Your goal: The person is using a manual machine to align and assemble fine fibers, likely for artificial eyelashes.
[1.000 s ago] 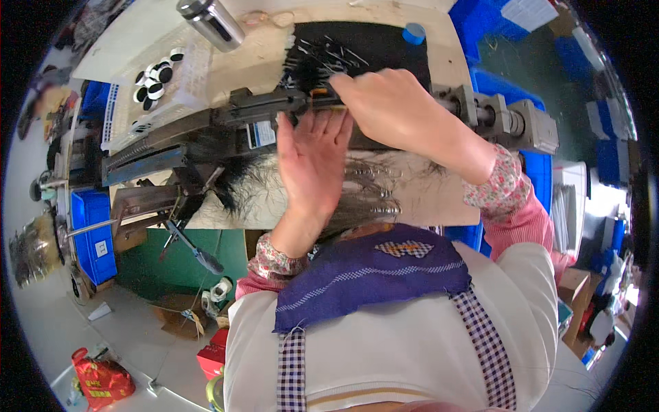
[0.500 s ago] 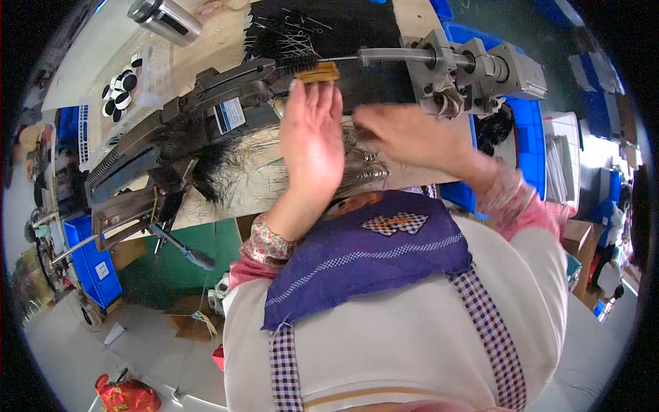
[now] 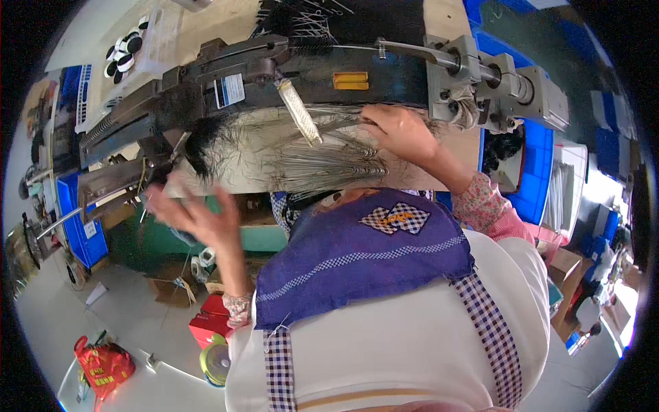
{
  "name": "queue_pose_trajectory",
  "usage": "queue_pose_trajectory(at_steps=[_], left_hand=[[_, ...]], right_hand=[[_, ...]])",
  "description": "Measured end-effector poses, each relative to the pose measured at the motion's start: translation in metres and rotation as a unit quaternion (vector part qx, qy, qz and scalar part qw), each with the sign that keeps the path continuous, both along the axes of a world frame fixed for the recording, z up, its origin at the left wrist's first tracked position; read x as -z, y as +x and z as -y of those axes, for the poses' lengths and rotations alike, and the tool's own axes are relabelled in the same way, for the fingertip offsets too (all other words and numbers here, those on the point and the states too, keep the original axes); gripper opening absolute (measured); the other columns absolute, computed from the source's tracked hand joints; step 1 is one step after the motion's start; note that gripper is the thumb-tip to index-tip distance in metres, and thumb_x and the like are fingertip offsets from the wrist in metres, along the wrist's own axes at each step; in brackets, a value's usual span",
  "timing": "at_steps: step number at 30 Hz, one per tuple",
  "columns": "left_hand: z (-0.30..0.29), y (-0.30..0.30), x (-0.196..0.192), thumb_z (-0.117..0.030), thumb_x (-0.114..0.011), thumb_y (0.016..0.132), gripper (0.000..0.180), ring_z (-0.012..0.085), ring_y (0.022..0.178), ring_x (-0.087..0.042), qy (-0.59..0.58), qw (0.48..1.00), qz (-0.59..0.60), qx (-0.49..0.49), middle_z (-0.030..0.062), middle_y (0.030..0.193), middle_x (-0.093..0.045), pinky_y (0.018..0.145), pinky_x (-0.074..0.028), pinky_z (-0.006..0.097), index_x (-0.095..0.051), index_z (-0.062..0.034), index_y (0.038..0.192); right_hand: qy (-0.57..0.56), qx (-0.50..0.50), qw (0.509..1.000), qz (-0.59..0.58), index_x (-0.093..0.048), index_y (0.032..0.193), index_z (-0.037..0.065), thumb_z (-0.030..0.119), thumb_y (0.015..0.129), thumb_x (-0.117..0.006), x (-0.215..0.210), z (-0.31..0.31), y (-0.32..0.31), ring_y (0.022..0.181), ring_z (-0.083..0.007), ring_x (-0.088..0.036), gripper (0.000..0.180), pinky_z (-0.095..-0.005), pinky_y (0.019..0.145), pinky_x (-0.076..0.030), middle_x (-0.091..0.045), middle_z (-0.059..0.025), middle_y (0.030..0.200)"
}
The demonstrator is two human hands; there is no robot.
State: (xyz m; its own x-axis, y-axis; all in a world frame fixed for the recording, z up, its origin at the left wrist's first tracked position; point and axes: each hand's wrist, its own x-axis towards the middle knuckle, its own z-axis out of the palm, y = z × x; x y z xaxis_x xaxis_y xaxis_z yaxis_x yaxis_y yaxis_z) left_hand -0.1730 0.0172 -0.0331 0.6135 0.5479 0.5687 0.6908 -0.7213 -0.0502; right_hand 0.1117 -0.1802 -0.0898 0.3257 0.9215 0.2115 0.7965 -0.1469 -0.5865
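A fan of thin dark wires lies on the pale bench top under a long dark machine. My right hand rests on the right end of the wires, fingers curled on them just below the machine's body. My left hand hangs off the bench's left front edge, blurred, fingers spread, holding nothing I can make out. A pale flat bar slants down from the machine over the wires. A tuft of black bristles sits at the wires' left end.
A grey motor block ends the machine at the right. Blue crates stand at the left and a blue bin at the right. A tray of black-and-white discs sits at the back left. A red bag and boxes lie on the floor.
My left hand has left the wires and swung down and left off the bench edge. My right hand stays on the wires' right end. The view has tilted, bringing the machine lower.
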Motion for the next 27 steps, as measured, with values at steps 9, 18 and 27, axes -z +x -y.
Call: queue_pose_trajectory(at_steps=[9, 18, 27], left_hand=[[-0.089, -0.184, 0.042, -0.027, -0.065, 0.081, 0.078, 0.0435, 0.096, -0.062, -0.196, 0.879, 0.044, -0.432, 0.025, 0.109, -0.064, 0.08, -0.049, 0.051, -0.026, -0.0108, 0.147], [0.02, 0.032, -0.031, -0.023, -0.067, 0.084, 0.065, 0.0368, 0.13, -0.041, -0.288, 0.894, 0.289, 0.184, 0.0219, 0.136, -0.048, 0.108, -0.032, 0.045, -0.04, 0.0049, 0.136], [0.058, 0.108, -0.075, -0.02, -0.052, 0.096, 0.028, 0.0138, 0.077, -0.062, -0.708, 0.602, 0.152, 0.337, 0.0042, 0.086, -0.063, 0.069, -0.05, 0.026, -0.052, 0.0001, 0.116]], right_hand=[[0.048, 0.046, 0.99, -0.121, -0.06, 0.093, 0.001, 0.009, 0.084, -0.066, -0.051, 0.005, -0.001, 0.07, -0.025, -0.064, 0.014, -0.033, 0.061, -0.049, -0.063, -0.0118, 0.081], [0.101, 0.014, 0.994, 0.03, -0.063, 0.088, 0.001, 0.007, 0.08, -0.07, -0.102, 0.013, 0.014, 0.071, -0.0225, -0.063, 0.013, -0.0309, 0.062, -0.049, -0.063, -0.0101, 0.08], [0.126, -0.127, 0.979, 0.098, -0.063, 0.101, 0.003, 0.005, 0.085, -0.061, -0.226, -0.006, 0.017, 0.086, -0.0204, -0.064, 0.017, -0.0298, 0.072, -0.05, -0.062, -0.0117, 0.099]])
